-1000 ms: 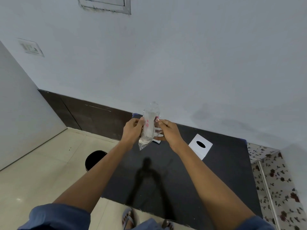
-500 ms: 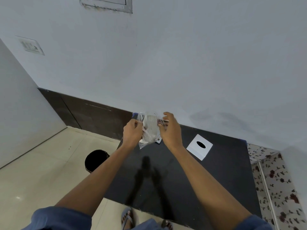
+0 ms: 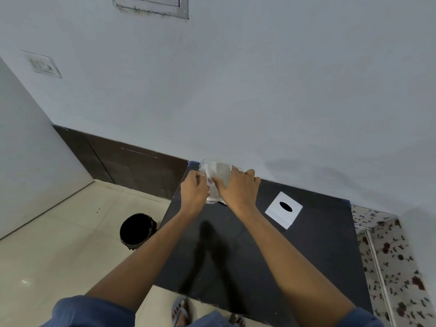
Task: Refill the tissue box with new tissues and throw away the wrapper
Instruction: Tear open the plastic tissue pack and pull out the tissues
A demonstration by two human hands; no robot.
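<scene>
Head view: both hands work a clear plastic wrapper point(image 3: 217, 172) above the far left corner of the black table point(image 3: 306, 251), about 12 o'clock from the person. Left hand point(image 3: 194, 190) pinches the wrapper's left edge with curled fingers; right hand point(image 3: 238, 188) lies over its right side, fingers curled on the film. Judgement: the film is light, soft and crinkly, probably slippery, so hold it at the gathered edges and bunch it rather than pinch a flat face. Appearance: transparent, crumpled, pale contents or folds inside with a faint pink mark; details blurred. White tissue box point(image 3: 283, 210) with dark oval slot sits on the table at 2 o'clock, apart from the hands. Black bin point(image 3: 137, 230) stands on the floor at 9 o'clock, beside the table.
</scene>
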